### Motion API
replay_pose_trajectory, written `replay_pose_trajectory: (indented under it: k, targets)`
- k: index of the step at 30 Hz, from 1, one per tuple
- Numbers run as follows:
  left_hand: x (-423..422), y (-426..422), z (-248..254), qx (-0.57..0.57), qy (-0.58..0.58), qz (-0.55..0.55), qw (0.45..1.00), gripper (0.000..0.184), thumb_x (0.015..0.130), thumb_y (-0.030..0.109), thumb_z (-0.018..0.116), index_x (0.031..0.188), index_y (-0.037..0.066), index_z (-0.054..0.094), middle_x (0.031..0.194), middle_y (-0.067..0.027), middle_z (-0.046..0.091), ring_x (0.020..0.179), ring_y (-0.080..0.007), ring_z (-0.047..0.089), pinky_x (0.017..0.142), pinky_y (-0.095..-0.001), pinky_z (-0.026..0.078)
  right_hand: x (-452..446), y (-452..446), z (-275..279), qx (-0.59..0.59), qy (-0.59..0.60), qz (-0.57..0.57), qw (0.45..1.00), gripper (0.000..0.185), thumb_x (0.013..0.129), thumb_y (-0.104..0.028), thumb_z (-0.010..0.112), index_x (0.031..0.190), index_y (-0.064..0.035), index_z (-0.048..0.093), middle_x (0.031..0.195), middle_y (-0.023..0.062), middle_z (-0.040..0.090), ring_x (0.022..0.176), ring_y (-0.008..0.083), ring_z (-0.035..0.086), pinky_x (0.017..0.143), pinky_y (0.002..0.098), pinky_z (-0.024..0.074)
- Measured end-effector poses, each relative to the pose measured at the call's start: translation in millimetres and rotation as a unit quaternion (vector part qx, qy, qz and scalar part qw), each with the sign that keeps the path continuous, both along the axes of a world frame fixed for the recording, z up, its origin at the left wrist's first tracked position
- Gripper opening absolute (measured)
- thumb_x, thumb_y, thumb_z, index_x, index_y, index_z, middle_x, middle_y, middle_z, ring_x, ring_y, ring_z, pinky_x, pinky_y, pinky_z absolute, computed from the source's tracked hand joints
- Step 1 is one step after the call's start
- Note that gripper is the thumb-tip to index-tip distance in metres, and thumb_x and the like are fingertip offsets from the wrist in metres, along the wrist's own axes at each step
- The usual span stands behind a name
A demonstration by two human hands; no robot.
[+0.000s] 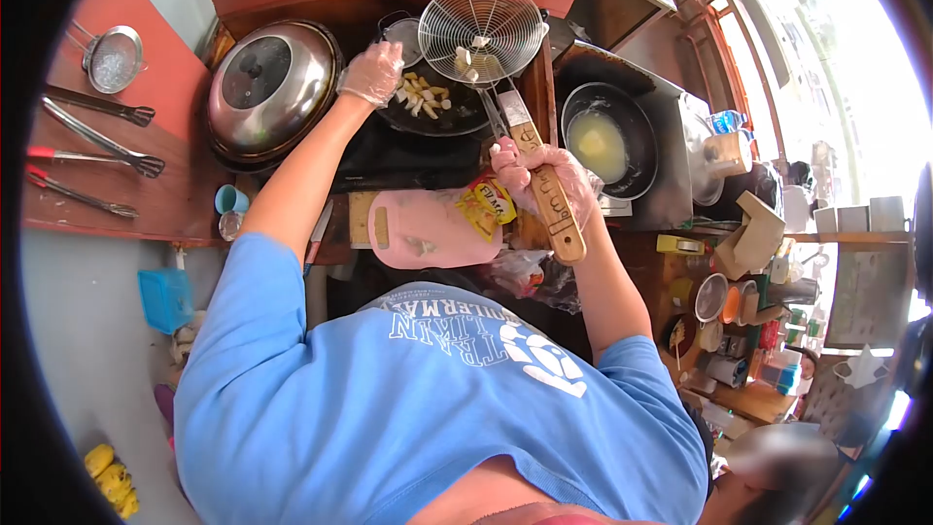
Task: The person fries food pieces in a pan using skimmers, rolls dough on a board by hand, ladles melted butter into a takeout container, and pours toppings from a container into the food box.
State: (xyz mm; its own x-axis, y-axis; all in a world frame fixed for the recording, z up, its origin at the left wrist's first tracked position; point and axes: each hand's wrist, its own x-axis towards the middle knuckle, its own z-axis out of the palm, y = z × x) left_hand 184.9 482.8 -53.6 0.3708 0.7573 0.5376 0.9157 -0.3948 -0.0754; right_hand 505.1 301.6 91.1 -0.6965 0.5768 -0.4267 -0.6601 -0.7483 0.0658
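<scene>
Wire strainer [483, 29] in right hand [550, 181]

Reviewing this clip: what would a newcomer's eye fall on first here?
Probably the bright blue shirt, filling the lower middle of the view. Next, the large wire skimmer at top centre, its wooden handle in the gloved right hand, pale pieces lying in it. Then the shiny domed lid at upper left, beside the gloved left hand.

"TRAIN" on the blue shirt [428, 408]
</scene>
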Motion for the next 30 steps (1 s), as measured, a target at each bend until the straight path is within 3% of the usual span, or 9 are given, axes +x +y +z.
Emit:
replay_pose_trajectory:
  k: [4,8,15,17,19,21,23,28,30]
  targets:
    - [18.1,12.9,-12.8,0.023,0.027,-0.040,0.999,0.031,0.090,0.021,0.059,0.114,0.002,0.063,0.093,-0.0130,0.065,0.086,-0.0272,0.068,0.072,-0.0401,0.059,5.0,1.9,25.1,0.037,-0.031,0.001,0.999,0.030,0.081,0.012,0.049,0.109,0.0014,0.046,0.103,0.0152,0.050,0.073,0.0198,0.052,0.067,0.0299,0.0514]
    - [48.3,6.9,1.8,-0.215,-0.017,-0.046,0.975,0.022,0.089,0.013,0.053,0.089,-0.001,0.071,0.087,-0.0233,0.070,0.085,-0.0385,0.070,0.078,-0.0475,0.057,8.6,3.2,41.1,0.056,-0.056,0.001,0.997,0.031,0.081,0.010,0.050,0.110,0.0012,0.045,0.103,0.0156,0.050,0.070,0.0202,0.052,0.065,0.0294,0.0496]
    - [83.3,10.1,-8.8,-0.266,-0.063,0.045,0.961,0.027,0.090,0.018,0.053,0.084,-0.002,0.071,0.091,-0.0233,0.070,0.090,-0.0373,0.070,0.086,-0.0455,0.055,18.0,6.1,44.3,0.054,-0.004,0.020,0.998,0.042,0.082,0.010,0.047,0.123,0.0013,0.041,0.102,0.0120,0.044,0.076,0.0160,0.045,0.062,0.0277,0.0471]
    - [78.5,10.5,0.4,-0.240,-0.004,0.021,0.971,0.028,0.089,0.020,0.053,0.082,0.000,0.072,0.093,-0.0240,0.070,0.092,-0.0391,0.068,0.088,-0.0468,0.053,19.4,4.6,45.4,0.057,-0.026,0.024,0.998,0.043,0.082,0.010,0.048,0.124,0.0027,0.040,0.102,0.0124,0.044,0.077,0.0160,0.046,0.062,0.0281,0.0482]
    - [68.7,8.0,12.9,-0.271,-0.101,-0.014,0.957,0.030,0.087,0.025,0.054,0.083,0.002,0.073,0.094,-0.0236,0.070,0.092,-0.0419,0.066,0.088,-0.0486,0.052,20.3,3.4,45.0,0.061,-0.022,0.027,0.998,0.043,0.082,0.010,0.047,0.124,0.0038,0.040,0.102,0.0129,0.045,0.077,0.0161,0.046,0.062,0.0285,0.0489]
    - [59.5,6.2,17.2,-0.263,-0.085,-0.028,0.961,0.030,0.087,0.028,0.055,0.087,0.004,0.074,0.094,-0.0231,0.069,0.094,-0.0432,0.065,0.089,-0.0483,0.051,19.6,1.7,49.2,0.054,-0.029,0.029,0.998,0.022,0.084,0.009,0.048,0.103,-0.0006,0.044,0.097,0.0154,0.050,0.065,0.0209,0.052,0.061,0.0292,0.0509]
    - [54.7,0.8,23.4,-0.282,-0.221,0.006,0.934,0.030,0.089,0.030,0.057,0.089,0.006,0.074,0.093,-0.0231,0.069,0.095,-0.0431,0.064,0.090,-0.0479,0.051,22.0,0.1,48.8,0.050,-0.029,0.028,0.998,0.023,0.084,0.009,0.048,0.105,-0.0008,0.043,0.098,0.0154,0.049,0.066,0.0213,0.052,0.061,0.0294,0.0513]
    - [53.3,-19.1,42.5,-0.267,-0.260,0.050,0.926,0.029,0.090,0.031,0.058,0.091,0.007,0.075,0.097,-0.0227,0.070,0.092,-0.0434,0.065,0.087,-0.0492,0.052,28.2,-3.8,41.7,0.059,-0.013,0.027,0.998,0.042,0.083,0.009,0.046,0.124,0.0035,0.041,0.103,0.0136,0.045,0.075,0.0163,0.047,0.062,0.0280,0.0493]
    - [49.6,-17.4,32.5,-0.204,-0.198,0.030,0.958,0.022,0.092,0.023,0.059,0.093,0.007,0.073,0.093,-0.0216,0.070,0.088,-0.0421,0.066,0.081,-0.0496,0.054,29.8,-6.6,42.4,0.059,-0.004,0.028,0.998,0.041,0.083,0.008,0.047,0.123,0.0032,0.041,0.103,0.0136,0.045,0.076,0.0165,0.047,0.062,0.0280,0.0497]
